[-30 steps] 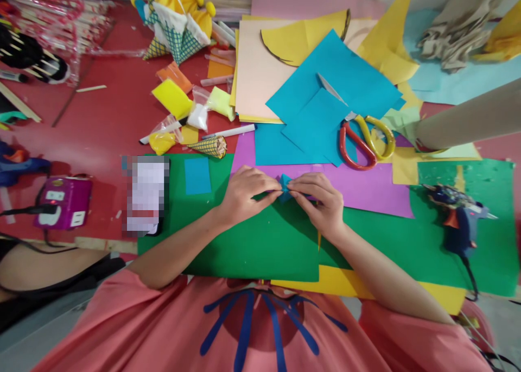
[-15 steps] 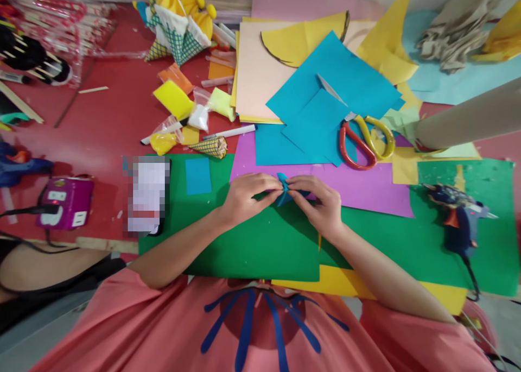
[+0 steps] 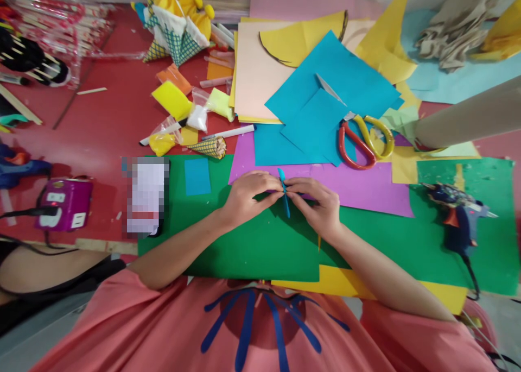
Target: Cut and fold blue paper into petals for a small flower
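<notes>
Between my two hands is a small folded piece of blue paper (image 3: 286, 205), seen nearly edge-on and standing lengthwise away from me. My left hand (image 3: 253, 194) pinches its middle from the left with thumb and fingertips. From the right, my right hand (image 3: 317, 199) pinches the same spot, the fingertips of both hands almost meeting. Both hands are over the green sheet (image 3: 244, 252), close to the purple sheet (image 3: 374, 190). A small blue paper rectangle (image 3: 197, 177) lies flat left of my left hand.
Scissors (image 3: 354, 141) with red and yellow handles lie partly open on blue sheets (image 3: 301, 95). A glue gun (image 3: 459, 220) rests at the right, its cord toward me. A phone (image 3: 147, 198) and a purple power socket box (image 3: 65, 203) are at the left. A grey tube (image 3: 468, 117) juts in.
The blue paper between my fingers has turned from showing its spread faces to a narrow, nearly edge-on shape. My hands have hardly moved.
</notes>
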A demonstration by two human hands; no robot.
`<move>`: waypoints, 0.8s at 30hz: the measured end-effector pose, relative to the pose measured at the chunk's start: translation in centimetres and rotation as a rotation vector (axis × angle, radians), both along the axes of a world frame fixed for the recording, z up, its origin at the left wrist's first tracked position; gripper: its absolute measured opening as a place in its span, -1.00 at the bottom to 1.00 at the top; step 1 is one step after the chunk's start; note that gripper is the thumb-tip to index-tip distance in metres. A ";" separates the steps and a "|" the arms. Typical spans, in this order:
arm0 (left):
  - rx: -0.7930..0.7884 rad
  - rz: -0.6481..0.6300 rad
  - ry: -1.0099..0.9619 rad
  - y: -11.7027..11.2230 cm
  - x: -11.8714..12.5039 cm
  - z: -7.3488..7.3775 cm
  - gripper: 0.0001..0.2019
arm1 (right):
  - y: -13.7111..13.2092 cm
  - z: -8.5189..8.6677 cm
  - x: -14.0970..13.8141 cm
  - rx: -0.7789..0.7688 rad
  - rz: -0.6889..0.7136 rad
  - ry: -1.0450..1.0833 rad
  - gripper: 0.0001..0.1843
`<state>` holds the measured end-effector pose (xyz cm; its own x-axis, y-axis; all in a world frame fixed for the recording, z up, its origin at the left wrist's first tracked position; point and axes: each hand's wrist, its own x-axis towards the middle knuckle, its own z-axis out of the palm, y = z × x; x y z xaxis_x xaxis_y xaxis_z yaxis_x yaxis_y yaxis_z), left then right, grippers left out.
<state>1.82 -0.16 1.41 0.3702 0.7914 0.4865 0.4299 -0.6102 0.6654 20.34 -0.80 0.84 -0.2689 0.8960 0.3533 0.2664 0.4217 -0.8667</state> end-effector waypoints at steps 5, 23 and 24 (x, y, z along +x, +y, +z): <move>0.036 0.007 0.050 0.0 -0.1 0.0 -0.96 | -0.1 -0.1 0.0 0.016 0.015 -0.033 -0.86; 0.045 -0.017 0.079 0.0 -0.1 0.1 -0.96 | -0.2 0.0 -0.2 0.041 0.067 -0.037 -0.90; 0.020 -0.022 0.083 -0.1 0.0 0.1 -0.97 | -0.2 0.1 -0.3 0.022 0.064 -0.018 -0.91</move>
<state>1.78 -0.26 1.54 0.4269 0.7734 0.4687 0.4697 -0.6325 0.6159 20.08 -1.00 0.92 -0.3321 0.8688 0.3672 0.2537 0.4572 -0.8524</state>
